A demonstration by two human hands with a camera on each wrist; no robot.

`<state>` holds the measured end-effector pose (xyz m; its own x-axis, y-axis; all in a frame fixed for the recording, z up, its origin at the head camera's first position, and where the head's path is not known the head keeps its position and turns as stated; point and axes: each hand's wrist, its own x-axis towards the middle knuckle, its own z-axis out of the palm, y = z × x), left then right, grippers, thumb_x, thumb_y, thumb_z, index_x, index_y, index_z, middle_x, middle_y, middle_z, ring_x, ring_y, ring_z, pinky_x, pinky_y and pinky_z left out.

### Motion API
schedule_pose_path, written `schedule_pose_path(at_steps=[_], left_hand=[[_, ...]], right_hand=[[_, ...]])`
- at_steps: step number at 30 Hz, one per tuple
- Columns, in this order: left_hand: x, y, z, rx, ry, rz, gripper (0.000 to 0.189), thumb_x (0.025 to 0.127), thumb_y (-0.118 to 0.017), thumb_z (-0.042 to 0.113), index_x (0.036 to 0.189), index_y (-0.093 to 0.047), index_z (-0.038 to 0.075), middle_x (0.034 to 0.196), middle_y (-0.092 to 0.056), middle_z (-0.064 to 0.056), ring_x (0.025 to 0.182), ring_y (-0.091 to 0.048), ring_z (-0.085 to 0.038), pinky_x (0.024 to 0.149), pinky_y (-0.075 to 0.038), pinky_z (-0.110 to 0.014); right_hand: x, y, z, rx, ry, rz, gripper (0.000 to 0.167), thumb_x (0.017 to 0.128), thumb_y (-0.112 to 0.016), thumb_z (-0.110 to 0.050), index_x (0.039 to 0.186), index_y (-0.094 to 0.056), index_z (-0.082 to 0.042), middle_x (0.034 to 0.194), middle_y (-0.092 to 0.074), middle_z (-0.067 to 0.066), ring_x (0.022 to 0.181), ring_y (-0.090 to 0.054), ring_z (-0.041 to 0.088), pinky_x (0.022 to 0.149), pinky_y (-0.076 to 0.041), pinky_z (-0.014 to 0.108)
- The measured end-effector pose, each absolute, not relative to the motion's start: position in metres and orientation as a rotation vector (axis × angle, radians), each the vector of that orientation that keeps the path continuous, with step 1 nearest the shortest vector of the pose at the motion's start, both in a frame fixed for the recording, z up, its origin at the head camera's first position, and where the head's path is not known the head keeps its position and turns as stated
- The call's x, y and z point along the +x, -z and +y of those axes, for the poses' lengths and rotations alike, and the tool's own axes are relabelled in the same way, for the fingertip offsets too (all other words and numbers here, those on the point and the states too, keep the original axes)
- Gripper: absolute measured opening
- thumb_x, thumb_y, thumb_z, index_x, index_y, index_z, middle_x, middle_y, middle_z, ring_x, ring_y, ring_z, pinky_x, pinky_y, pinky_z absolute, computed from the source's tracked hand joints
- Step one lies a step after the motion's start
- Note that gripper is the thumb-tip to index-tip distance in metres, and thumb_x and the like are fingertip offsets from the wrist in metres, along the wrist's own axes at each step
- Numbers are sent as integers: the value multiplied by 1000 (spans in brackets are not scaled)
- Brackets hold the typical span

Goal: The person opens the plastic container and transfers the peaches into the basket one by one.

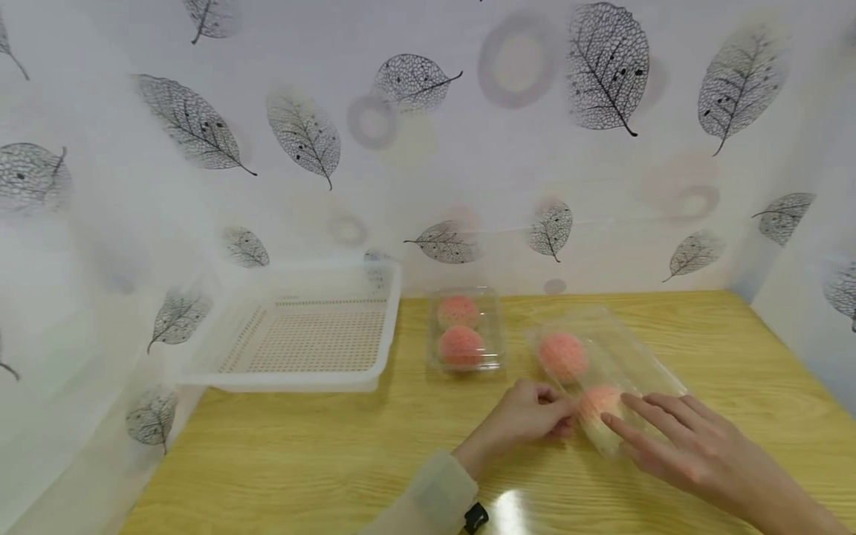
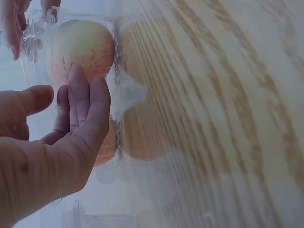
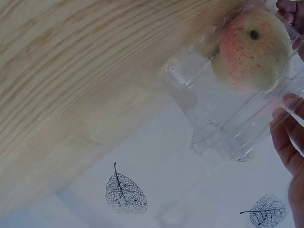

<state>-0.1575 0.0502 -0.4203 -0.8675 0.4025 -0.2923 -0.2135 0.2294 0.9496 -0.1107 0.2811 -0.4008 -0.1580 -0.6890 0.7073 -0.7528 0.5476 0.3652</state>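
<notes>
A clear plastic clamshell box lies at the right on the table with its lid raised over to the right. Two pink-and-cream peaches sit in it in a row. At the box's left side is my left hand; in the left wrist view its fingers lie against the side by the nearer peach, with the thumb apart from them. My right hand reaches in from the right, fingers spread and lightly bent. Its fingertips are over the nearer peach and at the clear lid's edge.
Left of this box stands another clear clamshell box, shut, with two peaches inside. Farther left a white perforated plastic basket sits at the table's back left. A leaf-patterned curtain rises behind the wooden table and along its sides.
</notes>
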Motion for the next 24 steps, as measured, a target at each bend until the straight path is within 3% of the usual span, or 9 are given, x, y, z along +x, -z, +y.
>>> schedule_pose_path(at_steps=[11, 24], left_hand=[[-159, 420, 52, 160, -1713, 2021, 18, 97, -66, 16, 83, -71, 6, 76, -72, -5, 70, -73, -17, 69, -64, -35], [-160, 422, 53, 166, -1710, 2011, 17, 97, -65, 15, 83, -71, 6, 75, -71, -3, 68, -72, -14, 70, -63, -34]], right_hand=[[-110, 396, 271, 1114, -181, -1802, 43, 110, -46, -39, 118, -74, -8, 89, -78, 10, 67, -66, 23, 58, -49, 37], [-112, 383, 266, 1051, -167, -1746, 34, 109, -50, -35, 119, -76, -16, 88, -77, 10, 64, -65, 24, 53, -49, 36]])
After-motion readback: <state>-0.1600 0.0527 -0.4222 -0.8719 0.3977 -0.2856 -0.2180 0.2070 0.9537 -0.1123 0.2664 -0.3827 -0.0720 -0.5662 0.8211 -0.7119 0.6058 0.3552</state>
